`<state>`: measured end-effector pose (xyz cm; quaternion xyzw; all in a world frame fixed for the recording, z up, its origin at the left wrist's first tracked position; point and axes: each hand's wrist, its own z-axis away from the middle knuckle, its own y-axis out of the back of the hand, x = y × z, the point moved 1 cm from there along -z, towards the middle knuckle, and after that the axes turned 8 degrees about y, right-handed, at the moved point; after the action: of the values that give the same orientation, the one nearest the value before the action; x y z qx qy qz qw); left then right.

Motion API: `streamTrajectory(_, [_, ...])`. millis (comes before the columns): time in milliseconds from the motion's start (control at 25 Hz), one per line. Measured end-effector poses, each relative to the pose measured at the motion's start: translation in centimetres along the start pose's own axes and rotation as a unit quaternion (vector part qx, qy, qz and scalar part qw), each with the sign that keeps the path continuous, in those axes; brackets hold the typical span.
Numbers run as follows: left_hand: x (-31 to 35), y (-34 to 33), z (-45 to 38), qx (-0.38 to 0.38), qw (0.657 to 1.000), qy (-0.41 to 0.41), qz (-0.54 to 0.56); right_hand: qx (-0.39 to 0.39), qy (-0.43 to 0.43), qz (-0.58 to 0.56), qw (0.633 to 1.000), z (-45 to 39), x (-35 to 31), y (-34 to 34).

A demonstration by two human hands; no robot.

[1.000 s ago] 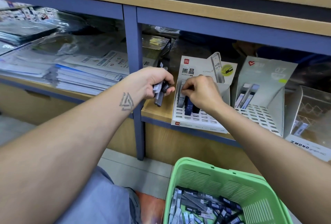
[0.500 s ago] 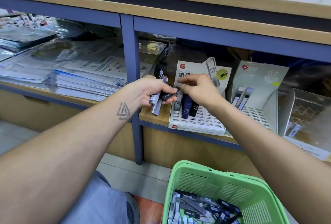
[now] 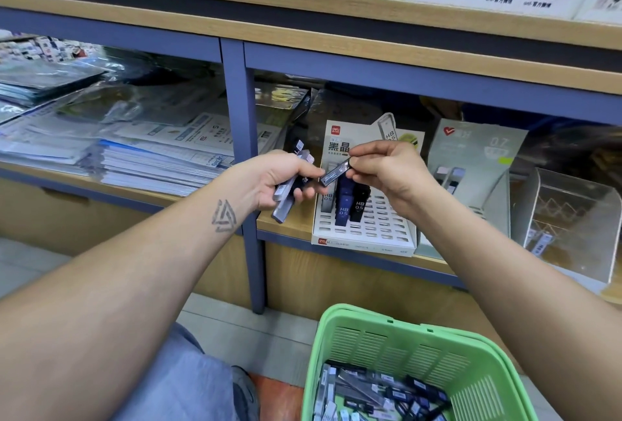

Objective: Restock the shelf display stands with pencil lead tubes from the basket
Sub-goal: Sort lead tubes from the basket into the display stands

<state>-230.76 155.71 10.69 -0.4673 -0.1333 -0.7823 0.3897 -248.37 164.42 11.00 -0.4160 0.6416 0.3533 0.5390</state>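
**Lead tubes passed hand to hand at the shelf**

The left hand (image 3: 282,178) grips a bundle of slim, flat plastic tubes (image 3: 286,198), grey and black. The right hand (image 3: 387,168) pinches one dark tube (image 3: 335,174) by its end, just above the white slotted cardboard stand (image 3: 365,228), where three tubes (image 3: 345,200) stand upright. Below, a green ribbed plastic basket (image 3: 404,346) holds a loose heap of more tubes (image 3: 373,393)
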Motion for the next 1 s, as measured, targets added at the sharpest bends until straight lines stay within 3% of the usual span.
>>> streamTrajectory(360, [0.4, -1.3, -0.6, 0.033, 0.998, -0.046, -0.023, -0.035, 0.025, -0.028, 0.999, 0.6, 0.5, 2.2])
streamTrajectory(800, [0.8, -4.7, -1.2, 0.074, 0.99, -0.103, -0.064, 0.012, 0.031, -0.048, 0.998, 1.9, -0.4, 5.1])
streamTrajectory(1000, [1.2, -9.0, -1.5, 0.04, 0.992, -0.106, -0.055, 0.054, 0.029, -0.021, 0.998, 3.1, -1.4, 9.4])
